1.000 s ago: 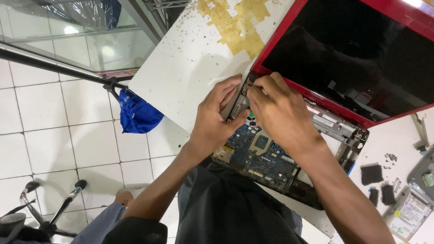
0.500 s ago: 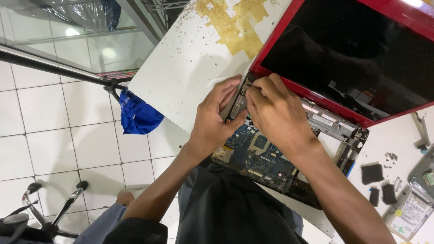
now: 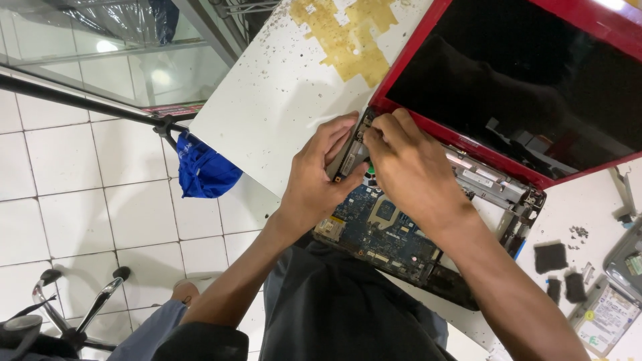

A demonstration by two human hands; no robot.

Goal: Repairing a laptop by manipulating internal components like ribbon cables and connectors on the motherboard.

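A flat grey box with a white label (image 3: 605,319) lies at the lower right edge of the frame, and the label has a small yellow dot on it. Near it, a little higher, three small black pads (image 3: 551,257) sit on the white table (image 3: 281,93). A big patch of yellow-brown tape marks (image 3: 351,37) stains the table at the top middle. A blue bag (image 3: 204,170) hangs off a dark pole (image 3: 80,100) at the left, over the white floor tiles. In the middle of the frame sits an opened red laptop (image 3: 528,80), with its black screen in the upper right and its blue circuit board (image 3: 381,227) showing below, right at the table's near edge. Both arms reach up from the bottom of the frame and meet at the laptop's left hinge corner. The left hand (image 3: 317,180) curls around a small grey metal part (image 3: 348,160) at that corner, with the fingers bent and closed on it and the thumb up along its side. The right hand (image 3: 414,174) lies over the board with the knuckles up, and its fingertips (image 3: 374,130) are pinched close together at the top of the same metal part, just touching the left hand. I cannot tell if the right fingers hold anything small.
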